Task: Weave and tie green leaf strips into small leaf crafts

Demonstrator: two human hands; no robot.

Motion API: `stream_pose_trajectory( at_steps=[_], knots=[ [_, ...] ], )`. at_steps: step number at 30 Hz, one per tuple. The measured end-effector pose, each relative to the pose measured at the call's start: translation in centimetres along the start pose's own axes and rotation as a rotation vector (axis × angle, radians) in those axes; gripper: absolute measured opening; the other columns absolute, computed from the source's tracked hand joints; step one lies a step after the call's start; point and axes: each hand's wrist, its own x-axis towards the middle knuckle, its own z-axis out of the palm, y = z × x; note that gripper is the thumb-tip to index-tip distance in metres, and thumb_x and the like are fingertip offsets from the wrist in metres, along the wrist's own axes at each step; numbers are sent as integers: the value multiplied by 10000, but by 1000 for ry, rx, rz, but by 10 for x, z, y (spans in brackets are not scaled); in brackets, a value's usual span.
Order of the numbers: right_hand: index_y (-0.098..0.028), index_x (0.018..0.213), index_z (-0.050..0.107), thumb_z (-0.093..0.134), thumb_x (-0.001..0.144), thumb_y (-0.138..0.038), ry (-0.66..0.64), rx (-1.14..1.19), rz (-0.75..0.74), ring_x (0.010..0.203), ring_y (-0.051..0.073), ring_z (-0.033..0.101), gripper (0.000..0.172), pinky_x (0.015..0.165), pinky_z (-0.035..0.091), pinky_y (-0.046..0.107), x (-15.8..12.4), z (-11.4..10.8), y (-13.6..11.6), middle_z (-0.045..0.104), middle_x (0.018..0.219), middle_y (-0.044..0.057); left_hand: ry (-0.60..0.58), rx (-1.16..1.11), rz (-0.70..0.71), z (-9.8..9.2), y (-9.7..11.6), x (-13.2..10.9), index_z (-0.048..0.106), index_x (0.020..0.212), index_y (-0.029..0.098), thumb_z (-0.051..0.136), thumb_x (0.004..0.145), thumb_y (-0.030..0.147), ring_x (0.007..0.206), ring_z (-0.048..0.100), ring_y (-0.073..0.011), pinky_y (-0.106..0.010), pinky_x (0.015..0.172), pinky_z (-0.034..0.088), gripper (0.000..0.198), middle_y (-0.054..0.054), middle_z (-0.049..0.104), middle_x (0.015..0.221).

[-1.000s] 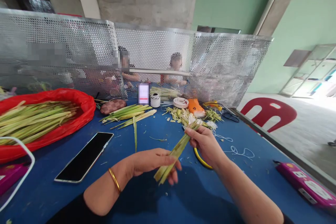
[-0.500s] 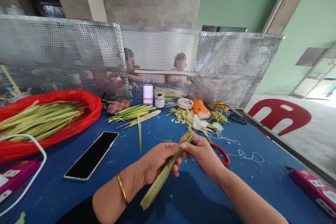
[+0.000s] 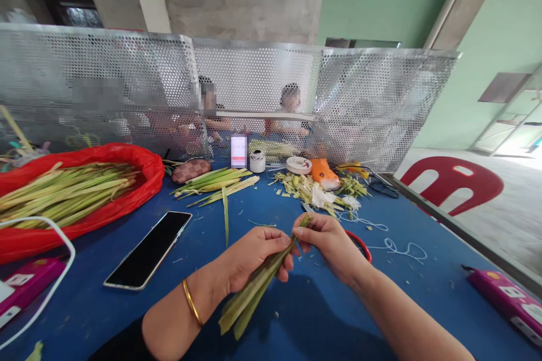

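Note:
Both hands grip a slim bundle of flat green leaf strips above the blue table. My left hand pinches it near the middle, and a gold bangle circles that wrist. At the narrow upper end, the thumb and fingers of my right hand are closed on it. The bundle slants down to the left, and its lower ends fan apart in two. Partly behind my right wrist lies a red-handled tool; the rest of it is hidden. A single leaf strip lies ahead of my left hand.
A red plastic bag of leaf strips stands left, near a black-screened phone. Leaf scraps, a tape roll and white string lie beyond my right hand. A perforated metal screen borders the back; people sit behind it.
The lower end of the bundle has spread from one folded strip into two diverging ends. My right hand has shifted slightly and covers more of the red-handled tool.

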Motion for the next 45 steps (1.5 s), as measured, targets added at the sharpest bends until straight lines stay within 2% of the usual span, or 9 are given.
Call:
stream_pose_trajectory(
  at_steps=[7,18,21,23,26,30,37,42,45],
  knots=[
    [-163,585,645,770,669,-301,-9,79,31,537,103,460,204,546,338,257,1,2,11,543,548,-21,149,184,135,5,3,-3,702,827,132,714,740,361,730,624,-150,-253,725,457,246,-65,723,766],
    [-162,636,686,768,645,-299,-56,55,16,550,108,506,160,587,412,263,5,5,5,587,554,-25,122,61,-12,-2,-2,1,733,797,131,721,730,333,629,587,-107,-182,601,424,214,-38,677,653],
    [-179,853,717,716,694,-297,-143,-240,11,646,137,582,199,648,453,281,7,-22,-5,672,710,3,175,0,-70,-2,-3,6,716,789,123,675,774,280,609,609,-118,-173,523,411,163,-60,685,653],
    [-209,968,704,698,706,-259,-20,-628,-33,735,155,615,266,698,464,284,3,-57,-12,699,817,15,238,-86,-92,-1,-2,8,704,775,117,650,797,229,656,650,-143,-192,578,470,125,-76,696,683],
    [-224,858,716,623,745,-184,294,-1163,65,749,170,609,152,688,444,295,-14,-121,-15,702,847,42,314,-218,-85,0,1,9,692,761,102,630,805,142,650,662,-150,-254,689,539,86,-67,682,681],
    [-195,658,707,679,595,-69,300,-1251,186,637,172,570,143,585,394,283,-38,-179,1,665,702,46,341,-289,-79,-3,1,11,694,787,87,609,817,105,544,615,-114,-240,595,545,91,-38,634,638],
    [-188,595,610,661,660,-146,355,-1158,96,616,137,521,93,607,385,263,-38,-186,24,615,701,24,328,-282,-86,-1,2,9,691,792,84,603,824,103,523,606,-103,-218,569,542,96,-39,625,637],
    [-202,705,537,456,836,-329,630,-928,-27,706,182,563,199,683,441,332,-35,-190,-1,606,735,65,307,-289,-65,-5,1,11,688,791,86,620,808,102,533,604,-101,-215,581,542,72,-36,624,640],
    [-207,722,508,432,836,-438,649,-755,-34,613,159,552,268,638,468,339,-31,-181,-22,576,689,53,312,-301,-48,-11,0,15,684,787,87,609,810,99,529,602,-99,-216,585,540,79,-32,619,632]
  ],
)
